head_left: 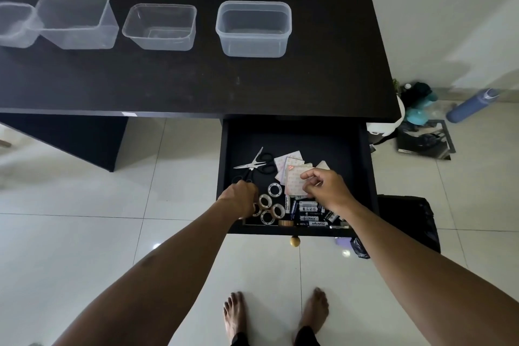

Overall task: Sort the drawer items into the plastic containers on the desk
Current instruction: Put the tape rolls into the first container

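Note:
The black drawer (362, 166) is pulled open under the dark desk (196, 84). Inside lie scissors (254, 164), square plaster sachets (289, 161), several tape rolls (271, 205) and a heap of batteries (309, 209). My left hand (243, 199) is down at the drawer's left side, its fingers closed at the black handle of a second pair of scissors, partly hidden. My right hand (327, 189) pinches a plaster sachet (295, 184) over the pile. Several clear plastic containers stand empty in a row on the desk: (254, 28), (161, 27), (77, 21).
A round wooden knob (295, 241) sticks out of the drawer front. A blue bottle (471, 105), bags and a dark bin (410, 222) crowd the tiled floor right of the desk. My bare feet (276, 314) stand below the drawer.

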### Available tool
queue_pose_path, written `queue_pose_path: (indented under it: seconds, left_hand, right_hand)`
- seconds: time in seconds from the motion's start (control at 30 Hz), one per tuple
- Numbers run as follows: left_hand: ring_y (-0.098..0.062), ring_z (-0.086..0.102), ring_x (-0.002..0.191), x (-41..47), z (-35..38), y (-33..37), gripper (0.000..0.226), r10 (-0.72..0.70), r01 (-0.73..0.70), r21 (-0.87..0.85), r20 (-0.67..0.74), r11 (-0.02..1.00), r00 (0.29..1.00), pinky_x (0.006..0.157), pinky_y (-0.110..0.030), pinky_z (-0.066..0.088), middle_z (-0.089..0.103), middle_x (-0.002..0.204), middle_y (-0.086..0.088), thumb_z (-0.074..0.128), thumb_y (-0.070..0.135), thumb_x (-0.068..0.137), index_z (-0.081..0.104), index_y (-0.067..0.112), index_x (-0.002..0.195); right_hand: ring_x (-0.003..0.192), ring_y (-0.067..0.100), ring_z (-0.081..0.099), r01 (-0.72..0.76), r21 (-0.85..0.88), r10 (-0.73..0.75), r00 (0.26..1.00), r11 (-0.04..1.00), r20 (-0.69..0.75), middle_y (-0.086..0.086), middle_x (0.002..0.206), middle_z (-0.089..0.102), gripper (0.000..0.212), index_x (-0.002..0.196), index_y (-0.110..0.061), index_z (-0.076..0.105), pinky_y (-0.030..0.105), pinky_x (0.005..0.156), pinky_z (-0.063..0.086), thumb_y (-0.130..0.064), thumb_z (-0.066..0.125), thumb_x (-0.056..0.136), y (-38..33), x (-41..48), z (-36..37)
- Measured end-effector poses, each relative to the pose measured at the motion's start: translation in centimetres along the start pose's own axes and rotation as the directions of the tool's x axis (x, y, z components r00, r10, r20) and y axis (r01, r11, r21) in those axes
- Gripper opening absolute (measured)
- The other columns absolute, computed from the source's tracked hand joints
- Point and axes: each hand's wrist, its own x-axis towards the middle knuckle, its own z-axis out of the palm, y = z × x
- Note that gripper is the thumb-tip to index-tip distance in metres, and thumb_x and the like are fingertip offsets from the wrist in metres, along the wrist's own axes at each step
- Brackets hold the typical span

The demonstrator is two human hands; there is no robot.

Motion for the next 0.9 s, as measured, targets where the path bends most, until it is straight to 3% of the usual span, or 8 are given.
queue_pose_path:
  seconds: [0.27, 0.37, 0.67, 0.9]
  left_hand:
    - [-0.032, 0.063, 0.110, -0.1, -0.3, 0.6, 0.036, -0.035, 0.034, 0.010, 0.054, 0.999, 0.998, 0.089, -0.035, 0.055, 0.063, 0.120, -0.010, 0.056, 0.027, 0.086, 0.068, 0.019, 0.119]
    - [-0.032, 0.064, 0.106, 0.0, 0.0, 1.1, 0.037, -0.047, 0.044, 0.039, 0.060, 0.998, 0.997, 0.084, -0.035, 0.055, 0.065, 0.113, -0.011, 0.057, 0.035, 0.083, 0.068, 0.014, 0.112]
    - [-0.033, 0.064, 0.109, -0.1, 0.8, 1.1, 0.032, -0.067, 0.071, 0.075, -0.056, 0.995, 0.996, 0.083, -0.036, 0.056, 0.063, 0.117, -0.012, 0.062, 0.022, 0.086, 0.066, 0.012, 0.116]
    - [-0.031, 0.065, 0.106, -0.1, 0.7, 0.4, 0.034, -0.065, 0.064, -0.034, -0.055, 0.997, 0.996, 0.088, -0.038, 0.057, 0.065, 0.116, -0.010, 0.066, 0.024, 0.081, 0.069, 0.019, 0.114]
  right_hand:
    - [0.070, 0.010, 0.071, 0.011, 0.010, -0.011, 1.000, 1.000, -0.011, -0.001, 0.082, 0.073, 0.022, 0.103, -0.014, 0.070, 0.017, 0.060, 0.047, -0.002, 0.066, 0.086, 0.0, 0.1, -1.3]
    - [0.068, 0.005, 0.069, 0.021, 0.003, -0.021, 1.000, 1.000, -0.017, -0.003, 0.079, 0.072, 0.022, 0.103, -0.015, 0.070, 0.014, 0.060, 0.046, -0.002, 0.067, 0.086, 0.1, 0.1, -1.4]
    - [0.078, 0.014, 0.070, 0.038, -0.003, -0.038, 0.999, 0.999, -0.016, 0.005, 0.081, 0.073, 0.020, 0.103, -0.017, 0.073, 0.034, 0.079, 0.058, -0.008, 0.070, 0.086, 1.0, 0.0, -1.4]
    - [0.079, 0.016, 0.070, 0.033, -0.010, -0.033, 0.999, 0.999, -0.006, 0.003, 0.082, 0.072, 0.023, 0.105, -0.018, 0.073, 0.036, 0.082, 0.059, -0.007, 0.070, 0.085, 0.8, -0.3, -1.1]
